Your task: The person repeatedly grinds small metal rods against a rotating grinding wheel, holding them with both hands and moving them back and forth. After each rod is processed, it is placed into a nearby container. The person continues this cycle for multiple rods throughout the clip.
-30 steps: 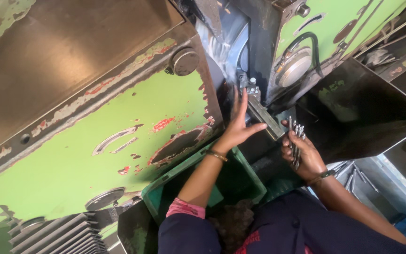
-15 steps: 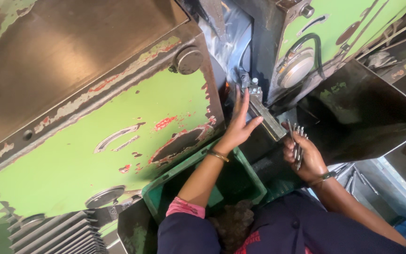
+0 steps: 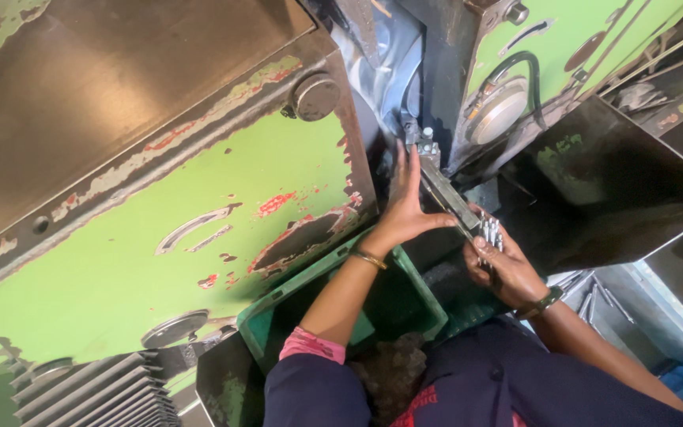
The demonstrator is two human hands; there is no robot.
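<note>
Fingers, left hand [image 3: 405, 207]: spread wide and flat, pressed along the left side of the metal bar [image 3: 446, 194]; nothing gripped.
Fingers, right hand [image 3: 507, 273]: curled tight round a bunch of thin metal rods [image 3: 490, 233], tips poking up above the fist.
Bar position: slants from the dark slot of the machine [image 3: 160, 229] down toward the right hand; upper end carries small bolts, lower end sits touching the rod bunch.
Progress (judged): bar seated in the slot and steadied; rods in hand, none visibly fed in; most of the work looks left.
Machine: heavy steel casing, green paint flaked to rust-brown and bare metal, round bolt head near the slot, ribbed grey fins at lower left.
Bin [image 3: 405, 308]: green plastic, rectangular, below the forearms; contents dark, cannot tell.
Chute [image 3: 618, 190]: dark sheet metal, smooth, angled, right of the bar.
Tray [image 3: 650, 316]: grey, lower right, more rods lying inside.
</note>
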